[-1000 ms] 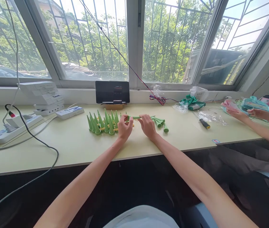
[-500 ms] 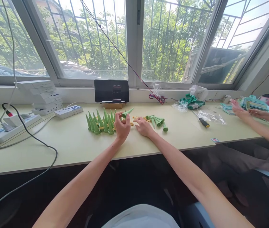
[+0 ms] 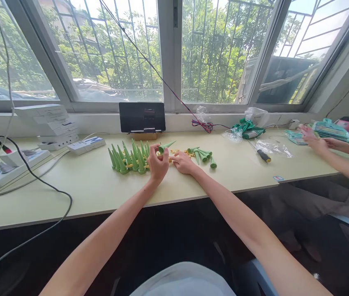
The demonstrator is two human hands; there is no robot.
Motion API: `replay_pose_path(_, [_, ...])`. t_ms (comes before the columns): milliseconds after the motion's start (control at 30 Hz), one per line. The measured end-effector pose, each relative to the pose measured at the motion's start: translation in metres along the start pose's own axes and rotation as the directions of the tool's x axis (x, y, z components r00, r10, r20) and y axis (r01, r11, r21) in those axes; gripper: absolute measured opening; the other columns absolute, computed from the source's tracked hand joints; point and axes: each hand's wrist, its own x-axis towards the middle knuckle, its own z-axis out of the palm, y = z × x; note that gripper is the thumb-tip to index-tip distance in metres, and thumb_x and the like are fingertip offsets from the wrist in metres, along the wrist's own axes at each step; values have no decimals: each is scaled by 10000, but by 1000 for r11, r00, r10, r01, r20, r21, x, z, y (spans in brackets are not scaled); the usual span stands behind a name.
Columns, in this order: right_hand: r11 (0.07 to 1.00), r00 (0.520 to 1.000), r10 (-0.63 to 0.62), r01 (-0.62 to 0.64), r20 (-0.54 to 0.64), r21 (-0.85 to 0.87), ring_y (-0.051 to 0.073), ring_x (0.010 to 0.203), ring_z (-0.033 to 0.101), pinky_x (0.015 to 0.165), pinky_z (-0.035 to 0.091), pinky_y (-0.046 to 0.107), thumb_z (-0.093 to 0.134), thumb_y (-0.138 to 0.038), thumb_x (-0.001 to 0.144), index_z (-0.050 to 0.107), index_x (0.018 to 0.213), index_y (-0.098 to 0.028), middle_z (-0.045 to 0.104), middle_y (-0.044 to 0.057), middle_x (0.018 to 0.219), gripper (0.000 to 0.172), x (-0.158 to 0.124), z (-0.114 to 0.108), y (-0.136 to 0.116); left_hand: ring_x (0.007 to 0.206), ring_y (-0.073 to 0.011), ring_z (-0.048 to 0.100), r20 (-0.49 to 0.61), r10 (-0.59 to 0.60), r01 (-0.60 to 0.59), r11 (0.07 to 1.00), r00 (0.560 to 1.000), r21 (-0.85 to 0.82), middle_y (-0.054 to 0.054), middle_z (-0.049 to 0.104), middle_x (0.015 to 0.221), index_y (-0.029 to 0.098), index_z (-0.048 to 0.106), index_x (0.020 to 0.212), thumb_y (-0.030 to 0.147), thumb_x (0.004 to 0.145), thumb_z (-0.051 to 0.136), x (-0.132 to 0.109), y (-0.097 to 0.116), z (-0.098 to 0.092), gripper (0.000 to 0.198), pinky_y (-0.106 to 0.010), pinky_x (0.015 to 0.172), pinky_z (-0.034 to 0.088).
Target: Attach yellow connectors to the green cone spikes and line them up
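My left hand [image 3: 158,164] pinches a green cone [image 3: 167,146] above the table, its narrow tip pointing right. To that hand's left, several green cones [image 3: 123,160] stand upright in close rows, with yellow bits between their bases. My right hand [image 3: 183,162] rests low beside it, fingers stretched toward small yellow pieces [image 3: 174,152] scattered on the tabletop. Whether a fingertip has hold of one is too small to make out. Just right of this hand lie several loose green cones [image 3: 203,155], tipped over, some showing hollow wide ends.
A black tablet [image 3: 142,118] leans at the back. White boxes [image 3: 46,123] and a power strip [image 3: 17,166] with cables occupy the left. On the right lie a screwdriver [image 3: 263,156], clear plastic bags [image 3: 274,148] and green bundles [image 3: 250,128]. A co-worker's hands [image 3: 314,139] handle teal packets farther right.
My right hand's fingers have shifted slightly left among the yellow pieces, nearer my left hand. The left hand keeps the same cone in nearly the same place. The view has shifted slightly.
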Motion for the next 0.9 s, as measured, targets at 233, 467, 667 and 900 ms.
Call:
replay_pose_path(233, [999, 996, -23, 26, -86, 39, 179, 1108, 516, 1014, 361, 308, 497, -200, 931, 643, 1240, -236, 520, 93, 1173, 344, -6, -4, -2, 555, -67, 540, -14, 0, 0, 1000, 1000, 4, -56, 601, 929, 182, 510, 1008, 434, 868, 571, 0, -1, 1, 294, -185, 475, 424])
replay_pose_path(467, [999, 998, 22, -20, -60, 43, 190, 1067, 533, 958, 396, 323, 513, -289, 941, 511, 1374, -279, 476, 103, 1203, 433, -6, -8, -6, 536, -56, 512, -15, -11, 11, 1000, 1000, -1, -52, 593, 927, 182, 513, 1019, 433, 873, 568, 1, 1, 1, 295, -184, 468, 414])
replay_pose_path(667, [1000, 999, 22, -21, 34, -14, 214, 1141, 492, 971, 379, 343, 445, -359, 976, 515, 1372, -331, 488, 99, 1184, 404, 0, -7, -4, 544, -58, 531, -11, -14, 14, 1000, 1000, 8, -48, 593, 924, 186, 504, 1016, 421, 874, 561, 1, 1, 2, 280, -187, 489, 420])
replay_pose_path(900, [998, 998, 67, -67, -5, -10, 196, 1056, 542, 954, 392, 326, 475, -366, 961, 490, 1391, -307, 457, 107, 1245, 434, -5, -11, -8, 534, -59, 529, -13, -9, 9, 1000, 1000, -5, -41, 584, 907, 180, 500, 1013, 444, 872, 561, 1, -1, 3, 306, -194, 491, 425])
